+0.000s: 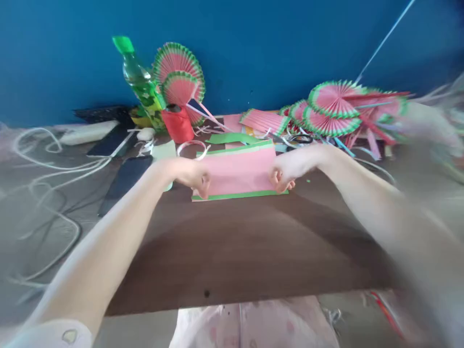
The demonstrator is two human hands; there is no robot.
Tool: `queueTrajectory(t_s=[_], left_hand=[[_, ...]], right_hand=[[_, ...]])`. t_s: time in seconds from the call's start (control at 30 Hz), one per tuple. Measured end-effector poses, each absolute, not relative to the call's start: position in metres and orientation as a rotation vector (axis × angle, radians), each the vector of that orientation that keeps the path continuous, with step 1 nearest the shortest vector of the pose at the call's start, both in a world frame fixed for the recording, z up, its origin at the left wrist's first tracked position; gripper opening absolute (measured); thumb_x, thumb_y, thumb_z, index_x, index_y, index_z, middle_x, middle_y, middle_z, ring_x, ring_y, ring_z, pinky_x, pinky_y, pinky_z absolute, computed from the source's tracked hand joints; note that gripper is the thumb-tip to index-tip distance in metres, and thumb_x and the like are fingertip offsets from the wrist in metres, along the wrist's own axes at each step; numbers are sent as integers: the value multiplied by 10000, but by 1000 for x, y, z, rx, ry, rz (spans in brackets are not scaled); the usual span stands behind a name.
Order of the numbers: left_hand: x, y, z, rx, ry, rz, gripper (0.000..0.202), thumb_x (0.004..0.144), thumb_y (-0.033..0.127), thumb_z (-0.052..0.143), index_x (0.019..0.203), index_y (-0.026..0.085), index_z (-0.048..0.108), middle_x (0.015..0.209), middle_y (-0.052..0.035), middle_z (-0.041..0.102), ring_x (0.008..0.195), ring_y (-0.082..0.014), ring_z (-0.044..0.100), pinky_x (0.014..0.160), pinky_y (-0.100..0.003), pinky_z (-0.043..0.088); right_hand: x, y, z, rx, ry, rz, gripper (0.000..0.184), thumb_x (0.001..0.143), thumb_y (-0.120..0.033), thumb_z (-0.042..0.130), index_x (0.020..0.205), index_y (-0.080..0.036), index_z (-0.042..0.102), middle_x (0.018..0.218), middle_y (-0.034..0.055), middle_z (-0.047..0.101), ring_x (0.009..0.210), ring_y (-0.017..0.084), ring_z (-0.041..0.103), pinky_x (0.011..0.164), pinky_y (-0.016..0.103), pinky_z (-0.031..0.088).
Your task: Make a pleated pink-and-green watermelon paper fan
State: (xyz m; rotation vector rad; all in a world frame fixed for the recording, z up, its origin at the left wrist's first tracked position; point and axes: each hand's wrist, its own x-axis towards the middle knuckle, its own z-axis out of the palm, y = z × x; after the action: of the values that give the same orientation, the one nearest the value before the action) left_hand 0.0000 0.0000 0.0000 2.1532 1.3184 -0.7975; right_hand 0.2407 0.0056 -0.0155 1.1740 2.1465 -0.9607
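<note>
A pink sheet of paper [239,169] with green strips along its near and far edges lies on the brown table [232,241]. At the sheet's left end, my left hand [194,176] is closed, with fingers curled on the near corner. My right hand [288,169] is likewise closed at the right end, its curled fingers on the near green edge. Part of the paper is hidden beneath both hands. Just behind the sheet is a loose green paper strip [232,138]. A roll of clear tape [193,149] lies beyond my left hand.
A green bottle [139,79], a red cup-like holder [177,124] and pleated pink-and-green paper fans [179,67] stand at the back left. More fans [335,104] pile up at the back right. A dark phone [125,181] and white cables [65,169] lie left, before a blue wall [253,48].
</note>
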Motion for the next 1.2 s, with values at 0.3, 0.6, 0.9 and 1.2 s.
queueTrajectory(t_s=[0.3,0.6,0.9,1.2], left_hand=[[-1,-1,-1,2150,1346,-767,164,582,358,608,640,206,637,613,-2,592,576,-136,498,514,-225,302],[-3,0,-2,2170,1323,-781,170,588,356,610,663,208,649,636,-4,616,556,-126,475,509,-225,284],[-8,4,-3,2185,1262,-778,179,608,368,596,659,205,648,640,0,610,545,-109,462,495,-208,278],[-5,2,-1,2172,1286,-802,192,597,378,600,676,208,643,683,-1,624,564,-118,472,496,-218,290]], right_hand=[[242,3,-18,1210,2130,-1023,106,676,-236,654,628,-145,632,579,20,624,586,145,585,559,255,424],[241,4,-19,1241,2126,-1062,121,656,-249,680,606,-148,634,556,13,619,565,137,572,556,259,412],[241,5,-20,1244,2127,-1067,160,641,-286,701,595,-149,634,542,6,613,558,132,568,563,264,409],[241,4,-18,1240,2126,-1063,157,645,-283,699,591,-153,630,553,11,615,580,144,576,572,274,415]])
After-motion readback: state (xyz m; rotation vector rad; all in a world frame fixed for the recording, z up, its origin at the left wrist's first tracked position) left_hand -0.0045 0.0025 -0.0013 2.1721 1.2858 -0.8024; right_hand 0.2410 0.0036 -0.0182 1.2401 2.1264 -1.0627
